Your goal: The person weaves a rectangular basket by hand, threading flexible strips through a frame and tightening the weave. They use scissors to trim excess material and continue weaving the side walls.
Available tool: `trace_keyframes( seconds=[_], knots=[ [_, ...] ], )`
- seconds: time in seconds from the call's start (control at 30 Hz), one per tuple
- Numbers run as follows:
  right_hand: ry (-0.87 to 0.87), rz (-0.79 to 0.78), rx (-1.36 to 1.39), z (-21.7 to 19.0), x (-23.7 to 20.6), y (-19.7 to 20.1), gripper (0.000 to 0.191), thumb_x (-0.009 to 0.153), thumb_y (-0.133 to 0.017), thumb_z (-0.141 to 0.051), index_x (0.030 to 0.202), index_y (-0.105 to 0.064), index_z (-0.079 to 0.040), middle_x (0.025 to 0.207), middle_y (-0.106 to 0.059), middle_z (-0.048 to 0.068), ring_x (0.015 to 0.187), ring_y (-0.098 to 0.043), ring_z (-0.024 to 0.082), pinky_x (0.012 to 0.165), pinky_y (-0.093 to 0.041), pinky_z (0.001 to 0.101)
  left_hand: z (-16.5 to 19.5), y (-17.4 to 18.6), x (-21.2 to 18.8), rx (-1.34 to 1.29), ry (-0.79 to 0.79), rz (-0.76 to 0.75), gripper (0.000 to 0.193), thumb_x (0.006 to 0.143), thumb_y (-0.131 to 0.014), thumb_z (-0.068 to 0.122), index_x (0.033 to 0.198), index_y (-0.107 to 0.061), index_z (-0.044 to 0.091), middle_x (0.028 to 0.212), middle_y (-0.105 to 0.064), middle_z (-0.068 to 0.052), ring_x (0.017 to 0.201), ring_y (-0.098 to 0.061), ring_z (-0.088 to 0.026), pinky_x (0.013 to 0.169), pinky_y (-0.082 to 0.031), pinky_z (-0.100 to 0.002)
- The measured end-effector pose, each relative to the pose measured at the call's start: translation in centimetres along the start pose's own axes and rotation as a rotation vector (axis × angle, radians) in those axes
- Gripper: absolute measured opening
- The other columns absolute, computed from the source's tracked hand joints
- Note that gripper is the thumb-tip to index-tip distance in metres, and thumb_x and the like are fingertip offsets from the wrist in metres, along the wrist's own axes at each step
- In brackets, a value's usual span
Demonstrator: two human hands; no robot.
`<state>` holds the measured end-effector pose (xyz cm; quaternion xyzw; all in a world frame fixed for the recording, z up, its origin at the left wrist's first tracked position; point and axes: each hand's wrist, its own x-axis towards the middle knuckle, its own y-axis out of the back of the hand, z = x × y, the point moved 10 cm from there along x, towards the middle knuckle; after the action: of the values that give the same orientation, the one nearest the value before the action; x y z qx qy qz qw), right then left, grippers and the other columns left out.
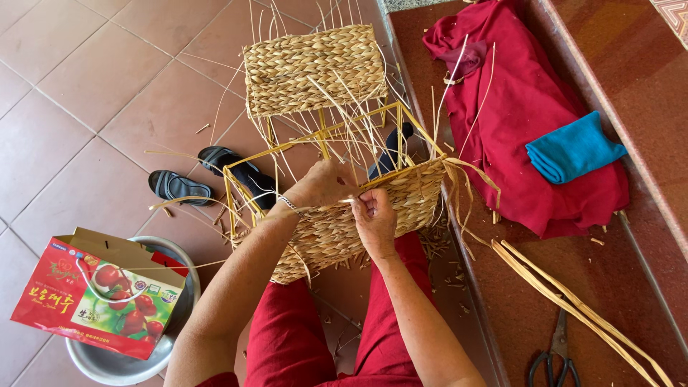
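Note:
A half-woven straw basket point(401, 204) on a yellow wire frame point(326, 140) rests tilted on my lap, its woven bottom point(315, 68) pointing away. My left hand point(322, 183) grips the woven rim at the near edge. Just below it, my right hand point(373, 218) pinches a pale straw strand against the weave. Loose straw ends stick out around the frame. Both hands touch the basket side by side.
A red cloth point(523, 129) with a folded blue cloth point(573, 147) lies on the step at right. Scissors point(555, 355) and long straw strips point(573, 308) sit lower right. Black sandals point(179, 188) lie on the tiled floor; a red cardboard box point(93, 297) rests in a metal basin point(115, 365).

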<state>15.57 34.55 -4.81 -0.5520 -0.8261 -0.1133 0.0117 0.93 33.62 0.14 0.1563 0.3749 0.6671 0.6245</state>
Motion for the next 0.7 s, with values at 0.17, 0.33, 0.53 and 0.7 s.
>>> trace_keyframes(
  seconds=[0.17, 0.33, 0.53, 0.7],
  knots=[
    [-0.053, -0.005, -0.068, 0.2, 0.5, 0.0, 0.022, 0.09, -0.078, -0.013, 0.097, -0.057, -0.008, 0.081, -0.069, 0.001, 0.069, -0.065, 0.008, 0.059, -0.055, 0.0242, 0.3, 0.5, -0.4, -0.078, -0.094, 0.172, 0.018, 0.079, -0.079, 0.02, 0.093, -0.076, 0.008, 0.085, -0.078, -0.007, 0.079, -0.076, -0.016, 0.076, -0.06, -0.031],
    [-0.023, 0.007, -0.04, 0.0, 0.2, -0.1, 0.023, 0.09, -0.078, -0.012, 0.096, -0.057, -0.007, 0.079, -0.068, 0.001, 0.068, -0.063, 0.009, 0.061, -0.055, 0.0235, -0.4, 0.5, -0.2, -0.148, -0.147, 0.193, 0.025, 0.08, -0.077, 0.017, 0.099, -0.068, 0.005, 0.085, -0.075, -0.006, 0.08, -0.075, -0.017, 0.074, -0.06, -0.031],
    [-0.06, 0.037, -0.068, 0.6, -0.4, 0.1, 0.02, 0.088, -0.075, -0.008, 0.096, -0.057, -0.008, 0.073, -0.066, 0.0, 0.063, -0.062, 0.007, 0.059, -0.052, 0.024, -0.6, -0.4, 0.1, -0.237, -0.195, 0.13, 0.02, 0.084, -0.073, 0.014, 0.101, -0.067, 0.005, 0.084, -0.075, -0.006, 0.078, -0.073, -0.016, 0.071, -0.06, -0.031],
    [0.085, 0.052, -0.167, -1.3, -0.4, -0.1, 0.017, 0.092, -0.075, -0.012, 0.101, -0.061, -0.01, 0.078, -0.069, -0.001, 0.064, -0.065, 0.008, 0.056, -0.055, 0.0247, -1.6, 0.4, -0.1, -0.143, -0.1, 0.185, 0.016, 0.083, -0.079, 0.014, 0.092, -0.073, 0.003, 0.079, -0.076, -0.007, 0.072, -0.073, -0.012, 0.066, -0.06, -0.029]
  ],
)
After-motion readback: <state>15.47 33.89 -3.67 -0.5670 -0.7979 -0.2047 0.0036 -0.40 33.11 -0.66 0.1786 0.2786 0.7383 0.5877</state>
